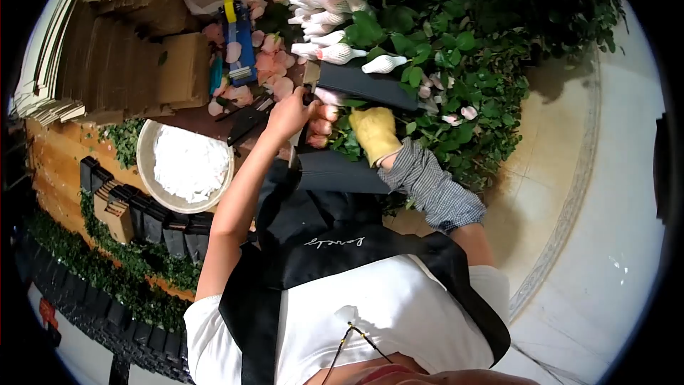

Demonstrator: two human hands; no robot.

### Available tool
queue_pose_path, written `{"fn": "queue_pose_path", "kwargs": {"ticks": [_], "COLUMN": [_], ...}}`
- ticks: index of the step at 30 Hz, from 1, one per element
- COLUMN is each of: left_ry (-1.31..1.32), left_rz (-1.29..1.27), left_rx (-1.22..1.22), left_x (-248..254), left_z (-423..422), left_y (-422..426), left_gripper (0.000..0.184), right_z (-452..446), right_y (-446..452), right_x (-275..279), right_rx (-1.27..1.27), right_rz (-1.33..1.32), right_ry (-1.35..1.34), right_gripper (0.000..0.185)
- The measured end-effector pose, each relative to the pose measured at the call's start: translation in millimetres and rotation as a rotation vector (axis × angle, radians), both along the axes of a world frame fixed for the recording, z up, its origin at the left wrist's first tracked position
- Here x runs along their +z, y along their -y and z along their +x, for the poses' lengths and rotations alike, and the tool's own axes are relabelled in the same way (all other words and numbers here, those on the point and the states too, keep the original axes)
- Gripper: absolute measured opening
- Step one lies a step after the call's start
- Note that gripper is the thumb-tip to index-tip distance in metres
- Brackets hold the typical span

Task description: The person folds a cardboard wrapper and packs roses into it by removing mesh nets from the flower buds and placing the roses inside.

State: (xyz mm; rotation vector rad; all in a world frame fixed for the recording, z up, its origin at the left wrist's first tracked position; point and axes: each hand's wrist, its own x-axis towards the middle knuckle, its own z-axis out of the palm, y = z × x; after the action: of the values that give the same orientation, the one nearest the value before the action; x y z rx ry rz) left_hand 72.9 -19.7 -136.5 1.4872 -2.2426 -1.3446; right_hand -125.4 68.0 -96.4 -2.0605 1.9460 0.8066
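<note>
Several pink roses (320, 128) lie with their heads to the left between two dark padded blocks, the far block (367, 85) and the near block (342, 172). My bare left hand (291, 115) is at the rose heads, fingers bent and closed beside a whitish netted bud (329, 97); what the fingertips pinch is hidden. My right hand (375, 134), in a yellow glove with a checked sleeve, is closed over the leafy stems (348, 144) just right of the heads. Its fingertips are partly hidden among the leaves.
White-netted rosebuds (328, 18) are stacked beyond the far block, their foliage (470, 64) spreading right. At left are a bowl of white pieces (187, 164), cardboard stacks (128, 64), loose petals (271, 64), a blue tool (241, 43) and a black object (248, 121).
</note>
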Motion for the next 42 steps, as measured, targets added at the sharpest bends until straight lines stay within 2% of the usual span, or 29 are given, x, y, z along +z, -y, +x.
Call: {"fn": "queue_pose_path", "kwargs": {"ticks": [1, 2, 5, 6, 7, 8, 10, 11, 14, 15, 16, 17, 18, 20, 21, 22, 23, 24, 25, 27, 28, 30, 31, 35, 38, 42], "left_ry": [0.079, 0.104, 0.033, 0.031, 0.012, -0.086, -0.306, -0.336, -0.418, -0.548, -0.634, -0.660, -0.621, -0.582, -0.597, -0.610, -0.612, -0.514, -0.486, -0.390, -0.324, -0.184, -0.049, -0.005, -0.112, -0.135], "left_rz": [-0.020, -0.116, -0.266, -0.325, -0.345, -0.364, 0.042, 0.116, 0.137, 0.096, 0.316, 0.505, 0.461, 0.347, 0.216, 0.084, 0.368, 0.379, 0.373, 0.338, 0.300, -0.062, -0.137, -0.254, -0.294, -0.407], "left_rx": [-0.020, -0.005, -0.010, -0.027, -0.044, -0.019, 0.078, 0.097, 0.232, 0.385, 0.643, 0.855, 0.866, 0.595, 0.546, 0.492, 0.462, 0.292, 0.230, 0.116, 0.062, 0.058, 0.031, 0.125, 0.182, 0.102], "left_x": [-2.5, -4.7, -0.6, -1.4, -1.2, -1.7, 5.2, 2.4, -20.4, -28.9, -28.0, 12.4, 11.5, 1.4, -7.0, -12.3, -2.7, -13.3, -3.2, 6.3, 5.4, 10.1, 6.8, -9.2, -16.6, 4.9], "left_z": [-10.8, -21.4, -29.4, -29.9, -28.9, -24.9, -18.3, -14.5, -1.1, 3.8, 19.1, 42.8, 63.9, 89.5, 89.5, 87.7, 86.2, 85.3, 69.9, 26.0, 7.6, -18.9, -29.2, -39.2, -39.5, -35.9], "left_y": [1.8, -2.7, -19.6, -22.6, -22.3, -21.1, -11.9, -9.6, -20.2, -29.0, -31.8, -24.8, -23.7, -31.8, -35.2, -35.1, -30.6, -22.9, -17.0, -11.8, -9.2, -9.2, -10.4, -16.6, -19.5, -24.4], "left_gripper": [0.043, 0.035, 0.021, 0.018, 0.025, 0.019, 0.017, 0.022, 0.018, 0.018, 0.020, 0.021, 0.022, 0.023, 0.023, 0.023, 0.023, 0.027, 0.030, 0.039, 0.044, 0.047, 0.046, 0.044, 0.039, 0.026], "right_z": [8.5, 12.7, 4.0, 3.3, 4.4, 1.1, -4.8, -7.3, -5.8, -4.5, -4.4, -6.6, -10.0, -21.5, -31.3, -26.4, -18.2, -13.5, -11.7, -5.0, -3.1, -0.8, 1.5, 1.7, 2.8, 0.3], "right_y": [0.7, -3.5, -4.5, -2.7, 1.4, 1.8, 0.4, 0.8, 7.6, 11.1, 14.4, 16.5, 16.5, 6.8, -4.2, -2.2, -5.0, -6.8, -3.8, -1.6, -1.1, 9.9, 16.4, 17.9, 9.3, 9.9], "right_x": [16.8, 13.3, -11.7, -21.3, -31.3, -38.0, -34.9, -33.3, -25.0, -25.4, -30.2, -33.1, -35.4, -27.7, -12.9, 16.5, 36.4, 47.5, 48.9, 47.3, 38.5, 14.4, 14.5, 20.8, 23.8, 13.0], "right_rx": [0.039, 0.100, 0.125, 0.042, -0.032, -0.101, -0.116, -0.104, -0.039, -0.025, -0.020, -0.019, -0.009, 0.012, 0.038, -0.047, -0.062, -0.077, -0.073, -0.214, -0.220, -0.180, -0.251, -0.309, -0.287, -0.331], "right_rz": [-0.092, -0.262, -0.236, -0.194, -0.154, -0.146, -0.159, -0.180, -0.274, -0.316, -0.369, -0.444, -0.549, -0.538, -0.291, -0.208, -0.342, -0.471, -0.471, -0.435, -0.442, -0.265, -0.203, -0.137, -0.202, -0.148], "right_ry": [0.022, -0.041, 0.093, 0.033, -0.024, 0.007, 0.052, 0.082, 0.179, 0.210, 0.240, 0.287, 0.344, 0.412, 0.383, 0.515, 0.633, 0.750, 0.747, 0.464, 0.459, 0.180, 0.178, 0.181, 0.227, 0.087], "right_gripper": [0.010, 0.008, 0.011, 0.011, 0.011, 0.013, 0.014, 0.015, 0.017, 0.017, 0.018, 0.019, 0.019, 0.021, 0.028, 0.028, 0.029, 0.030, 0.030, 0.034, 0.034, 0.039, 0.042, 0.042, 0.041, 0.036]}}
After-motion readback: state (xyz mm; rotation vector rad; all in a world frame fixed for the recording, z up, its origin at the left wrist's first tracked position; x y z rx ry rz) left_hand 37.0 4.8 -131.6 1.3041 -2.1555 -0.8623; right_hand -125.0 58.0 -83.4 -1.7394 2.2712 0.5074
